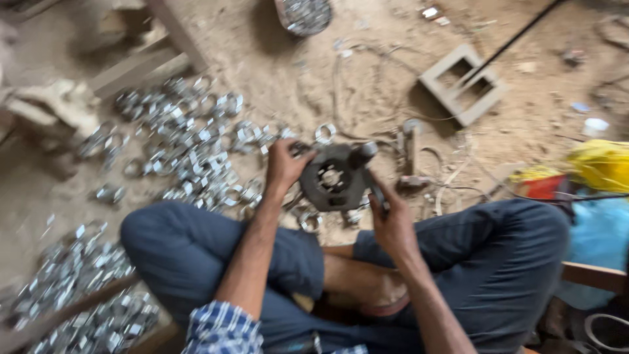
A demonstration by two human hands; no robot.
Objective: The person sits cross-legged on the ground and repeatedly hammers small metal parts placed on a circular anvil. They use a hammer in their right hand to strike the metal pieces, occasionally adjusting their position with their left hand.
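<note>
The sandy floor [367,72] is strewn with a wide heap of shiny metal ring clamps [190,141] toward its left edge, and a grey hollow block [462,85] lies toward the upper right. A dark round metal fixture [335,177] is gripped at the floor's middle, just beyond the crossed legs; an assembly step seems in hand. The left hand [283,167] is closed on its left rim. The right hand [392,219] is clamped on its handle [378,196], which appears to need steady bracing.

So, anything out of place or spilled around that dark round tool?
Yes: shiny metal clamp rings lie strewn loose across the dirt floor beside the left hand, not contained. The dark round tool, held by both hands, looks intact, though the picture is blurred.
</note>
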